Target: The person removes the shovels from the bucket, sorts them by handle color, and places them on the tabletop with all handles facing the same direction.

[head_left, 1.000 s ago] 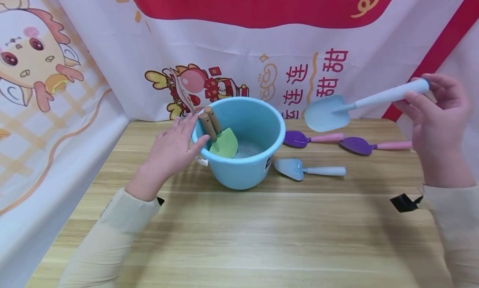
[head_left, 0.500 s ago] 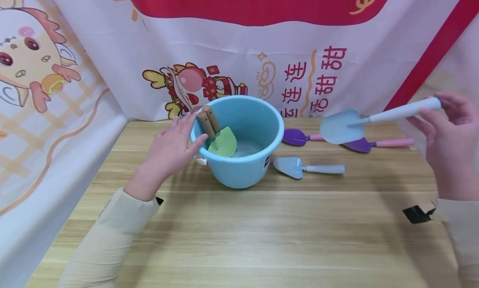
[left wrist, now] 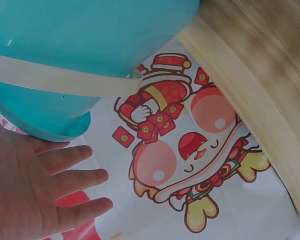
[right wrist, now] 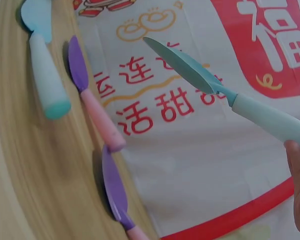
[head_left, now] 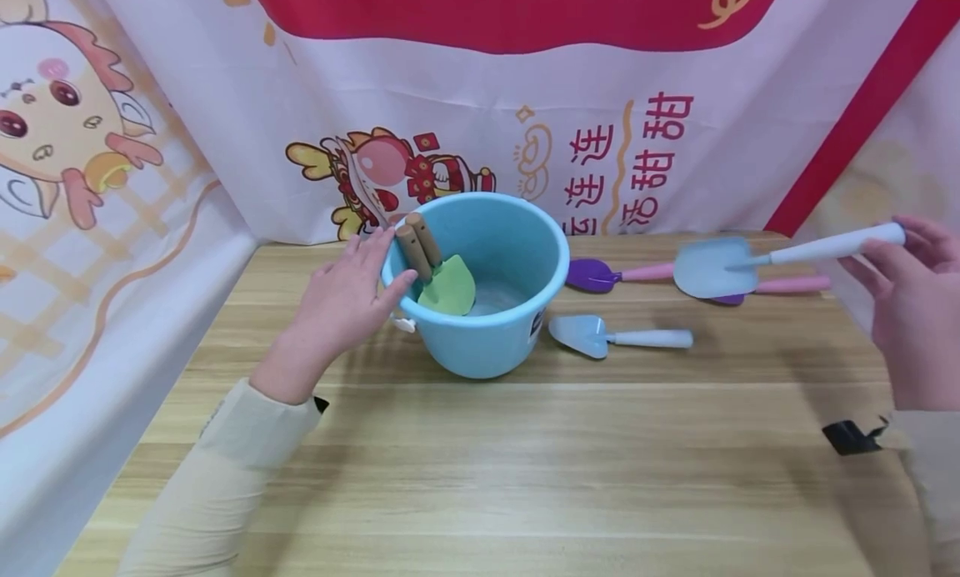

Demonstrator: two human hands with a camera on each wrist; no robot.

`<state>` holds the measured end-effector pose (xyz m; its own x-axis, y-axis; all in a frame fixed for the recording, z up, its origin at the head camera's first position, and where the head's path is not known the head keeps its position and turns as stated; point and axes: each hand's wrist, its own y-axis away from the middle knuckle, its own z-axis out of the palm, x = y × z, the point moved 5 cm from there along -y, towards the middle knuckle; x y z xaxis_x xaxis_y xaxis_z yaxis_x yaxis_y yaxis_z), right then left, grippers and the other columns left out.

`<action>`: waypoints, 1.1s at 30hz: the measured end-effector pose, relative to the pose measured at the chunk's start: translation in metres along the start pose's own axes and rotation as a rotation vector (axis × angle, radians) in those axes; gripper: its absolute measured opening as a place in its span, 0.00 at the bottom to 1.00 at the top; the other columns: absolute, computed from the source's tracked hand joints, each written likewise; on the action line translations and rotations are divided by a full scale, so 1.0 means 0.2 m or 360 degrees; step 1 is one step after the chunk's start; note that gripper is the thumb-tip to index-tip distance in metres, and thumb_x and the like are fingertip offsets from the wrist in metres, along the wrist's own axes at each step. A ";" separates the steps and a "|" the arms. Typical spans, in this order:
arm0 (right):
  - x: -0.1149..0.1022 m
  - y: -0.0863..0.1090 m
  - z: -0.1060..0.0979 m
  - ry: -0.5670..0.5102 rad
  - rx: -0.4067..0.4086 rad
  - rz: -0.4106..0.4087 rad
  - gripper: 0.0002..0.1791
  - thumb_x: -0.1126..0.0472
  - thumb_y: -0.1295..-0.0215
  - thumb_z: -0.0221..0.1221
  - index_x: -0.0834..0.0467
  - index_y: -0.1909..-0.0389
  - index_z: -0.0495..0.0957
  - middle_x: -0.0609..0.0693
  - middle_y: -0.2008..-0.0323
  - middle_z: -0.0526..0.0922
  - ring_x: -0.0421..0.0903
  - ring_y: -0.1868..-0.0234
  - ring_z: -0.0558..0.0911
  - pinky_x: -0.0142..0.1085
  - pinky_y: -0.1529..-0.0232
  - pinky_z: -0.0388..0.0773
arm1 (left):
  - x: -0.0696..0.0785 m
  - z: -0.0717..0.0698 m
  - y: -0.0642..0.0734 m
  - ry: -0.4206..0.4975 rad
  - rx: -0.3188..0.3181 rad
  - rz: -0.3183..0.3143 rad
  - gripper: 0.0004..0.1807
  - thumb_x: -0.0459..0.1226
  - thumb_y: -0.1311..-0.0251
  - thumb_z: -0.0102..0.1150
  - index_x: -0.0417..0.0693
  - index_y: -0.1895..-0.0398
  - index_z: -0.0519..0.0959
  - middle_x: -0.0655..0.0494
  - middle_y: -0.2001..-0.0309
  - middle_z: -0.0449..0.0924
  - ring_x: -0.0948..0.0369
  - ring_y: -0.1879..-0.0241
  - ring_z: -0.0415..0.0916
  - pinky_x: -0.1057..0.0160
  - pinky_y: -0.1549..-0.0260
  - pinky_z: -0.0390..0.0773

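Observation:
My left hand (head_left: 330,310) rests on the left rim of a light blue bucket (head_left: 480,343), fingers extended; the left wrist view shows them straight beside the rim. Inside the bucket lean two wooden handles (head_left: 415,252) and a green trowel blade (head_left: 450,287). At the right, my right hand (head_left: 918,318) holds a pale blue trowel (head_left: 716,267) by the end of its handle, above the table. Its blade overlaps a purple trowel with a pink handle (head_left: 791,284) in the head view. The right wrist view shows the held trowel (right wrist: 185,65) edge-on, tilted.
Another purple trowel (head_left: 592,275) with a pink handle lies right of the bucket. In front of it lies a second pale blue trowel (head_left: 648,338). A printed cloth (head_left: 450,93) hangs behind the wooden table (head_left: 487,477) and along its left side.
My right hand has moved right and down with the pale blue trowel, bringing its blade across the far purple trowel in the head view. The left hand has stayed on the bucket rim.

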<state>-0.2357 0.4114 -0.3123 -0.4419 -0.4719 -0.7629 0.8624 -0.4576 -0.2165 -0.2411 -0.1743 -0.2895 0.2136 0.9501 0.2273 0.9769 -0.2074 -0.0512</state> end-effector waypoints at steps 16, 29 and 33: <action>0.01 -0.02 -0.23 -0.0008 0.0075 -0.0012 0.19 0.81 0.34 0.58 0.67 0.44 0.77 0.54 0.53 0.73 0.46 0.54 0.79 0.37 0.59 0.86 | 0.01 0.01 -0.02 0.0004 0.0023 0.0020 0.45 0.64 0.25 0.36 0.51 0.16 0.43 0.47 0.17 0.43 0.38 0.21 0.38 0.23 0.35 0.53; 0.06 0.02 -0.36 0.0083 0.0069 0.0080 0.19 0.83 0.35 0.58 0.66 0.47 0.77 0.54 0.53 0.77 0.45 0.58 0.86 0.37 0.58 0.85 | -0.02 0.02 0.01 0.0002 0.0035 0.0021 0.45 0.63 0.24 0.36 0.49 0.16 0.43 0.44 0.18 0.44 0.37 0.21 0.39 0.23 0.35 0.54; 0.06 0.04 -0.41 0.0078 0.0080 0.0089 0.17 0.84 0.35 0.57 0.67 0.50 0.78 0.54 0.55 0.78 0.45 0.60 0.86 0.37 0.61 0.86 | -0.01 0.01 0.00 0.0003 0.0052 0.0031 0.44 0.63 0.24 0.37 0.49 0.16 0.44 0.44 0.18 0.44 0.38 0.21 0.39 0.23 0.36 0.54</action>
<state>-0.2129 0.4646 -0.3730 -0.3801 -0.4610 -0.8019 0.8713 -0.4695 -0.1431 -0.2415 -0.1757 -0.2925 0.2328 0.9455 0.2279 0.9720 -0.2183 -0.0872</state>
